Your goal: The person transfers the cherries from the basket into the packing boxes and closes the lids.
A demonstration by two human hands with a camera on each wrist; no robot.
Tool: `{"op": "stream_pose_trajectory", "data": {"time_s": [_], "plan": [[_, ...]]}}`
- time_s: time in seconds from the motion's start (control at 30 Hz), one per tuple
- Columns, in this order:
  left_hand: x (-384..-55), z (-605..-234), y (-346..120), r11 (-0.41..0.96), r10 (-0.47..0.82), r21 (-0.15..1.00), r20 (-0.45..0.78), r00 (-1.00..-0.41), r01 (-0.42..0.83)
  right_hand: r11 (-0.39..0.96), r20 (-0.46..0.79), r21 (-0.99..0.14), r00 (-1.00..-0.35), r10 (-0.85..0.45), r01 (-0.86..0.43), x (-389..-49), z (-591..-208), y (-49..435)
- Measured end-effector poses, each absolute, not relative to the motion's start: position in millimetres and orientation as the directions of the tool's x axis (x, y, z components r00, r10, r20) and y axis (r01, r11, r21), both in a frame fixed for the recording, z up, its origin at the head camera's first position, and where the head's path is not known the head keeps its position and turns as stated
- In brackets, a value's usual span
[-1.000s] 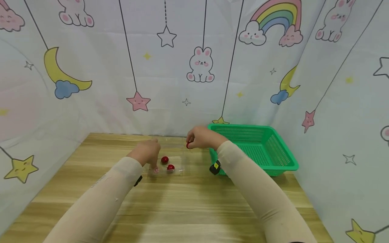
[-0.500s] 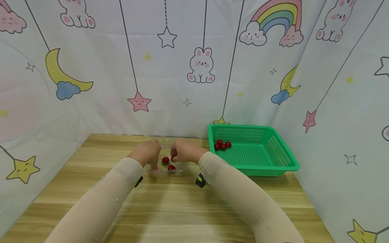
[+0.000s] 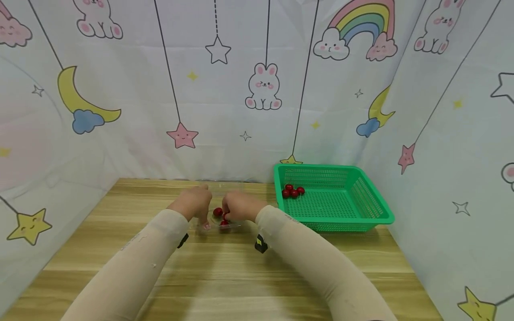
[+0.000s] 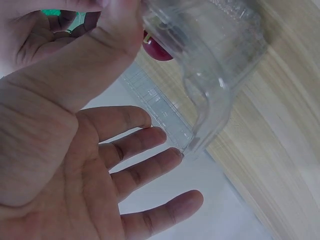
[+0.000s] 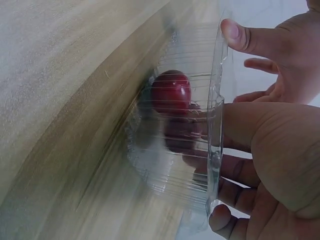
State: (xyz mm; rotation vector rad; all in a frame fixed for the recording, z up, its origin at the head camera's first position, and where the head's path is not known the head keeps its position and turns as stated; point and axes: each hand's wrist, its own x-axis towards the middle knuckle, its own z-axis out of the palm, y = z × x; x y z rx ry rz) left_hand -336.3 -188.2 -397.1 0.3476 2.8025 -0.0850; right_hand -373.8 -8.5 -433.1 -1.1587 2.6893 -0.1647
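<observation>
A clear plastic clamshell box (image 3: 237,226) stands on the table with its lid raised at the back. My left hand (image 3: 192,203) spans its left side. In the left wrist view the thumb rests on the rim, and the other fingers (image 4: 150,165) are fairly straight, some touching the lid side. My right hand (image 3: 241,206) reaches down into the box and pinches a cherry (image 5: 181,135), seen through the ribbed wall. Another cherry (image 5: 171,92) lies beside it near the wall. One more cherry (image 3: 217,211) sits further left, close to the left hand.
To the right stands a green plastic basket (image 3: 337,220) with slotted walls. Several cherries (image 3: 294,193) lie in its left corner. The wooden table (image 3: 225,276) meets a printed cloth backdrop (image 3: 225,102) behind and at both sides.
My right hand has moved left from between box and basket, bringing a cherry into the clear box and lowering it towards the other cherries. The left hand has stayed in place.
</observation>
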Motion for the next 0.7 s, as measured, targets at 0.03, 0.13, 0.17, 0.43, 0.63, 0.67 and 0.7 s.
{"op": "stream_pose_trajectory", "data": {"time_s": [0.03, 0.13, 0.17, 0.43, 0.63, 0.67, 0.7], "plan": [[-336, -398, -188, 0.969, 0.228, -0.018, -0.315, -0.921, 0.246, 0.690, -0.146, -0.184, -0.675, -0.724, -0.700, -374, -434, -8], [-337, -398, -189, 0.970, 0.226, -0.018, -0.312, -0.923, 0.244, 0.705, -0.155, -0.196, -0.689, -0.708, -0.681, -376, -433, -6], [-337, -398, -189, 0.970, 0.227, -0.016, -0.313, -0.922, 0.244, 0.710, -0.160, -0.207, -0.693, -0.703, -0.673, -377, -432, -4], [-336, -400, -188, 0.970, 0.221, -0.027, -0.313, -0.924, 0.241, 0.734, -0.149, -0.265, -0.726, -0.672, -0.625, -385, -401, 21], [-334, -398, -187, 0.969, 0.221, -0.040, -0.303, -0.927, 0.244, 0.777, -0.141, -0.326, -0.785, -0.603, -0.538, -404, -377, 58], [-334, -398, -187, 0.968, 0.223, -0.044, -0.302, -0.927, 0.247, 0.784, -0.137, -0.332, -0.796, -0.590, -0.524, -408, -373, 66], [-334, -398, -187, 0.967, 0.225, -0.048, -0.301, -0.927, 0.250, 0.790, -0.130, -0.342, -0.807, -0.577, -0.509, -413, -370, 74]]}}
